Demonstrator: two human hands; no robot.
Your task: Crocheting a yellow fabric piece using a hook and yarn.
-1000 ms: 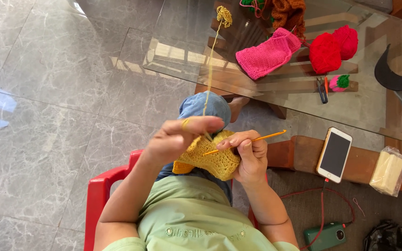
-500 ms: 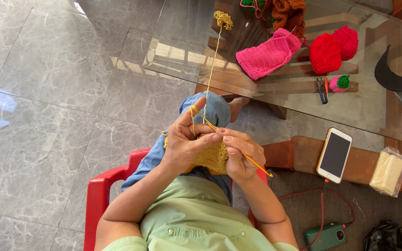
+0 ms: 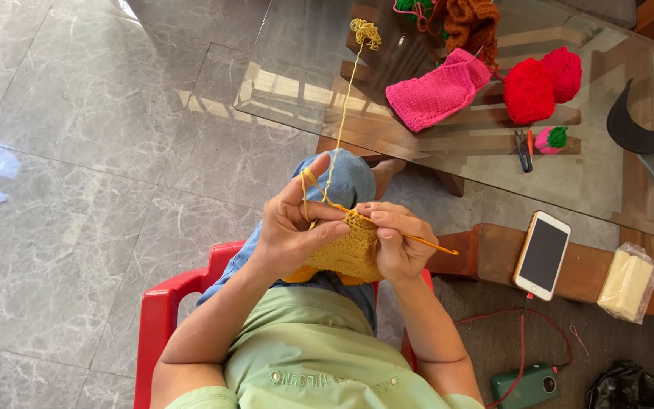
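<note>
Light green shirt [image 3: 308, 356]; blue denim trousers [image 3: 346, 182]; bare forearms.

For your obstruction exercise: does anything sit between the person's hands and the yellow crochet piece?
Nothing visible does. The left hand and right hand both rest directly on the yellow crochet piece; the right also holds the crochet hook.

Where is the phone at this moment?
In the head view the phone lies face up at the right, on a brown wooden ledge below the glass table, between the right hand and a clear-wrapped pale block.
</note>
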